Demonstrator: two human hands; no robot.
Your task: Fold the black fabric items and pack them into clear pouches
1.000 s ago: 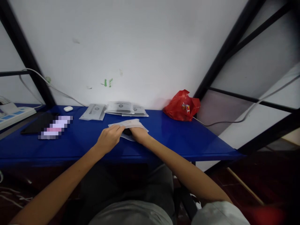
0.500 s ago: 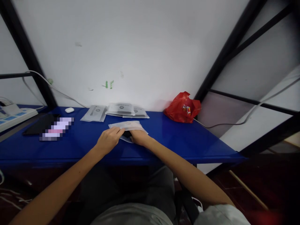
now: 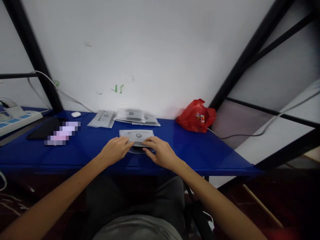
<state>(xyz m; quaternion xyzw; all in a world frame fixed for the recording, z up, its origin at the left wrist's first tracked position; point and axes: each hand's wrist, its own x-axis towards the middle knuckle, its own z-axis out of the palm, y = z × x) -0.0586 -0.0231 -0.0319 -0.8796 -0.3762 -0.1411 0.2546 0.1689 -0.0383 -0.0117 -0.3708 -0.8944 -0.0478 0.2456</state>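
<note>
A frosted plastic pouch (image 3: 137,134) with dark print and a round logo lies near the front of the blue table, something black showing at its near opening. My left hand (image 3: 117,150) grips the pouch's near left edge between fingers and thumb. On the right side, my right hand (image 3: 160,151) has its fingers on the pouch's near edge, thumb apart below them. Behind it rest a similar single pouch (image 3: 102,119) and a pile of pouches (image 3: 130,115) against the wall.
A red plastic bag (image 3: 195,116) stands at the back right beside a cable. On the left are a white earbud case (image 3: 76,114), a black tablet (image 3: 41,130), a phone with a blurred screen (image 3: 62,134) and a power strip (image 3: 22,118).
My right hand has come out of the pouch and moved right, onto its near edge. The pouch now lies flatter with its print showing. My left hand still holds its left side.
</note>
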